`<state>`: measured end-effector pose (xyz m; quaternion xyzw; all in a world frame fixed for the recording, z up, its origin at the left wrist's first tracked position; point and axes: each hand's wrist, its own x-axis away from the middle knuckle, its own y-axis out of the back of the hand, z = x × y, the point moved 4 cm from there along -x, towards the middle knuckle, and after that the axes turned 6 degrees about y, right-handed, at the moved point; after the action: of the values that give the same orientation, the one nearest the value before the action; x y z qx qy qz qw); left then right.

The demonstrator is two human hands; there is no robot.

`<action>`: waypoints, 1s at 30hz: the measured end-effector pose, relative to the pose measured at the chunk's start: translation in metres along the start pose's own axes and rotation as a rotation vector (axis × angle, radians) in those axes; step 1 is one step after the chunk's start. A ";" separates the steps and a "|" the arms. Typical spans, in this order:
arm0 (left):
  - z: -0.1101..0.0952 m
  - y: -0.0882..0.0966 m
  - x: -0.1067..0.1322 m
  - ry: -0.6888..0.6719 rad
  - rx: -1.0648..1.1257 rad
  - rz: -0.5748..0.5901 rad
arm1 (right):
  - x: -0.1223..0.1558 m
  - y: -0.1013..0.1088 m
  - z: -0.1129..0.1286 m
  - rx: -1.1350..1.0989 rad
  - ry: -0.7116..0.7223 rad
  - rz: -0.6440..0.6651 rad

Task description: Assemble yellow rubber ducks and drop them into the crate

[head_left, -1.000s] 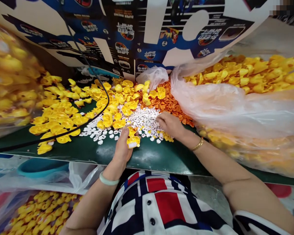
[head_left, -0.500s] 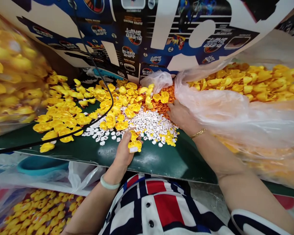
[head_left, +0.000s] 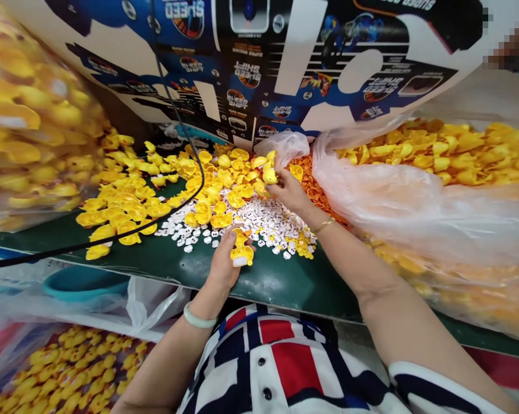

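Observation:
My left hand (head_left: pixel 227 259) is closed around a yellow toy duck shell (head_left: pixel 241 253), its hollow inside facing up, with a bit of orange at the top and a white patch at the bottom. My right hand (head_left: pixel 292 192) reaches over the pile, thumb and fingers around another yellow duck shell (head_left: pixel 268 173); its grip is partly hidden. Under and beside it lie small orange pieces (head_left: pixel 315 190). White eye pieces (head_left: pixel 263 221) spread between my hands, and small yellow discs (head_left: pixel 305 244) lie at their right end.
More yellow shells (head_left: pixel 117 204) cover the left of the green table (head_left: pixel 277 287). A black cable (head_left: pixel 173 210) crosses them. Bags of shells stand at left (head_left: pixel 35 132) and right (head_left: pixel 415 201). Printed cardboard (head_left: pixel 268 75) rises behind. Below left are a teal basin (head_left: pixel 82 284) and small ducks (head_left: pixel 78 368).
My right hand has moved left from the orange pieces onto the yellow shells. My left hand keeps hold of its duck shell, nearly still. The whole view has shifted slightly.

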<state>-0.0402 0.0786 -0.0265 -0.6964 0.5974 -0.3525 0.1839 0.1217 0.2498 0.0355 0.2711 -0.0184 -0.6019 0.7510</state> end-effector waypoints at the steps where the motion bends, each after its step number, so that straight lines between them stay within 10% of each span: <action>1: 0.000 0.000 0.000 0.001 0.008 0.001 | 0.008 0.003 0.002 -0.148 -0.022 0.048; 6: -0.002 -0.001 0.002 0.008 0.060 -0.018 | 0.053 0.011 0.002 -0.528 -0.244 0.186; 10: -0.004 -0.002 0.003 0.016 0.090 -0.009 | 0.070 0.004 -0.005 -0.320 -0.259 0.319; 16: -0.009 -0.001 0.005 0.071 0.126 -0.039 | 0.072 0.010 0.015 0.561 0.059 0.309; 21: -0.014 0.002 0.011 0.132 0.080 -0.073 | 0.079 0.001 0.023 0.701 0.381 0.566; 25: -0.017 0.001 0.015 0.196 0.033 -0.033 | 0.074 -0.001 0.006 0.549 0.346 0.570; 30: -0.014 -0.005 0.016 0.278 0.056 0.036 | 0.073 0.014 0.001 -0.200 -0.005 0.338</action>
<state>-0.0457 0.0667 -0.0090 -0.6246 0.6194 -0.4589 0.1252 0.1538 0.1840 0.0206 0.1866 -0.0057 -0.4669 0.8644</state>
